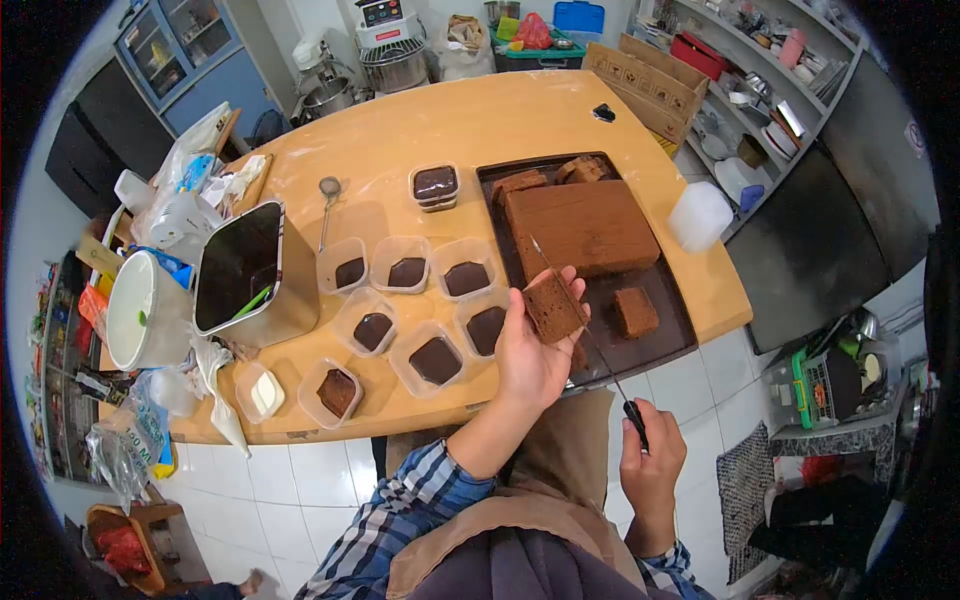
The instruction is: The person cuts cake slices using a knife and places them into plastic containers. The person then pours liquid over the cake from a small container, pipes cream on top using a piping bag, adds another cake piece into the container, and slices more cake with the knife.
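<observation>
My left hand [525,365] cradled brown cake piece [554,308], fingers curled round sides; my right hand [655,455] gripped knife handle [635,422] firmly, near dark tray [668,310].

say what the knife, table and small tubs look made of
Knife: probably steel, blade thin and grey; black handle, likely plastic.
Table: wood or laminate, smooth and tan, unclear which.
Small tubs: likely plastic, walls translucent and tan showing through.
</observation>
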Available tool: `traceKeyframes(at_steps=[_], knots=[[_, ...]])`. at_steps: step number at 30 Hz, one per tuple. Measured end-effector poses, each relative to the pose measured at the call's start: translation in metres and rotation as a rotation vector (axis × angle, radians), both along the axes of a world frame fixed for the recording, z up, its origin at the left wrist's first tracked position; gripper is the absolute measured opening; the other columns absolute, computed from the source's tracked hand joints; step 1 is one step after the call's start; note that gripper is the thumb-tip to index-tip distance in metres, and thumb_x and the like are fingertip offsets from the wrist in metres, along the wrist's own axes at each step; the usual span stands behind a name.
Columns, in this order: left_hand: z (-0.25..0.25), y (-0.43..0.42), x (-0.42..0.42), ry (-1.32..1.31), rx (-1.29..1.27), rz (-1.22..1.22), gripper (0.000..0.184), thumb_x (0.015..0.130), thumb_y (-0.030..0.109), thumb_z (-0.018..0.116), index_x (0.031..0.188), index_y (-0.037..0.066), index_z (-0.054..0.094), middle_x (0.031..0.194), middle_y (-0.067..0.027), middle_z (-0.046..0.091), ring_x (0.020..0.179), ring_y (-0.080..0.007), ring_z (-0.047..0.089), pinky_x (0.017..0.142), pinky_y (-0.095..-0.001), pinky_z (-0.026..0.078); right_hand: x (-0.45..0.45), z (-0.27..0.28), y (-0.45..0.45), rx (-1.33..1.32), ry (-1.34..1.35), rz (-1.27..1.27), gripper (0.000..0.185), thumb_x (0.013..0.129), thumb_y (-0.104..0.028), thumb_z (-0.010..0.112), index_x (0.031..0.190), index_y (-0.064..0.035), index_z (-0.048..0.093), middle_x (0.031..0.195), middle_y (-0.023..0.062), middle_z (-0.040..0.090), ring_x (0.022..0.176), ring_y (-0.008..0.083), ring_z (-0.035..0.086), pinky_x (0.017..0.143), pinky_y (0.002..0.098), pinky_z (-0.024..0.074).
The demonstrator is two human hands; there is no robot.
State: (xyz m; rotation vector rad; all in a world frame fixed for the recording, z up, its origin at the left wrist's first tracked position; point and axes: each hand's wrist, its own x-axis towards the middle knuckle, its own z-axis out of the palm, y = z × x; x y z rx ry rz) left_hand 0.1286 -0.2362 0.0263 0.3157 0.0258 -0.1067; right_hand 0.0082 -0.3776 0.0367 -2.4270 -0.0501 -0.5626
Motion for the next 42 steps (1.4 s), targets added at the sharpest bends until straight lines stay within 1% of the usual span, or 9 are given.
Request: traceKeyframes(at_steps=[10,15,18,21,24,27,30,33,42], knots=[[0.000,-0.001,-0.002,0.003,-0.008,-0.009,0.045,0.096,0.039,0.030,0.120,0.004,0.043,0.122,-0.0129,0.049,0.111,-0.0234,0.050,0.091,-0.0377,0.043,0.000,-0.005,0.000,0.031,-0.006,-0.004,0.025,0.075,0.000,0.059,0.099,-0.0013,0.058,0.074,0.0128,0.055,0.062,0.0269,0.054,0.052,0.0352,0.0423],[0.000,-0.002,-0.003,-0.008,0.038,0.005,0.046,0.096,0.040,0.030,0.121,0.004,0.043,0.122,-0.0126,0.050,0.111,-0.0230,0.050,0.090,-0.0374,0.043,0.004,-0.007,0.001,0.001,-0.035,-0.008,0.028,0.074,0.001,0.059,0.101,-0.0024,0.058,0.074,0.0123,0.054,0.062,0.0263,0.053,0.053,0.0344,0.0418],[-0.001,-0.003,-0.003,-0.014,0.052,-0.001,0.046,0.096,0.040,0.030,0.121,0.004,0.043,0.122,-0.0123,0.050,0.111,-0.0226,0.050,0.090,-0.0368,0.043,0.006,-0.008,0.004,0.057,-0.032,-0.011,0.030,0.073,0.001,0.059,0.103,-0.0028,0.058,0.073,0.0122,0.053,0.061,0.0260,0.053,0.053,0.0342,0.0417],[0.001,-0.005,-0.004,-0.005,0.066,-0.008,0.046,0.096,0.040,0.030,0.122,0.003,0.042,0.122,-0.0120,0.050,0.111,-0.0221,0.049,0.090,-0.0359,0.044,0.009,-0.009,0.004,0.039,-0.040,0.000,0.031,0.073,0.001,0.059,0.104,-0.0031,0.058,0.073,0.0118,0.053,0.060,0.0256,0.052,0.053,0.0341,0.0414],[-0.001,-0.006,-0.005,-0.011,0.081,-0.014,0.046,0.096,0.039,0.029,0.123,0.003,0.042,0.122,-0.0117,0.050,0.112,-0.0217,0.049,0.089,-0.0350,0.044,0.011,-0.010,0.005,0.040,0.012,-0.020,0.031,0.074,0.001,0.059,0.104,-0.0025,0.058,0.073,0.0116,0.054,0.062,0.0260,0.053,0.054,0.0341,0.0423],[-0.002,-0.009,-0.007,-0.017,0.088,-0.026,0.046,0.097,0.039,0.029,0.123,0.003,0.042,0.123,-0.0115,0.050,0.112,-0.0218,0.049,0.090,-0.0348,0.043,0.016,-0.014,0.006,0.032,-0.056,-0.010,0.025,0.076,0.003,0.056,0.101,0.0012,0.058,0.074,0.0140,0.053,0.060,0.0256,0.054,0.053,0.0314,0.0429],[-0.001,-0.011,-0.008,-0.002,0.087,-0.040,0.046,0.097,0.038,0.029,0.123,0.003,0.042,0.123,-0.0116,0.050,0.113,-0.0222,0.049,0.092,-0.0350,0.042,0.021,-0.010,0.008,0.014,-0.031,-0.023,0.025,0.076,0.003,0.056,0.101,0.0010,0.058,0.073,0.0139,0.053,0.060,0.0255,0.053,0.053,0.0312,0.0426],[-0.003,-0.013,-0.008,0.006,0.083,-0.048,0.046,0.097,0.038,0.029,0.123,0.002,0.042,0.123,-0.0115,0.050,0.113,-0.0224,0.048,0.092,-0.0353,0.041,0.022,-0.014,0.007,0.005,0.008,-0.034,0.029,0.076,-0.005,0.058,0.104,-0.0015,0.058,0.076,0.0130,0.055,0.066,0.0291,0.055,0.057,0.0362,0.0446],[-0.005,-0.017,-0.010,0.011,0.134,-0.078,0.048,0.097,0.039,0.029,0.123,0.001,0.042,0.123,-0.0117,0.050,0.116,-0.0227,0.047,0.094,-0.0357,0.039,0.027,-0.015,0.008,-0.025,-0.004,-0.057,0.029,0.076,-0.006,0.059,0.105,-0.0036,0.058,0.076,0.0126,0.055,0.067,0.0303,0.055,0.057,0.0379,0.0443]])
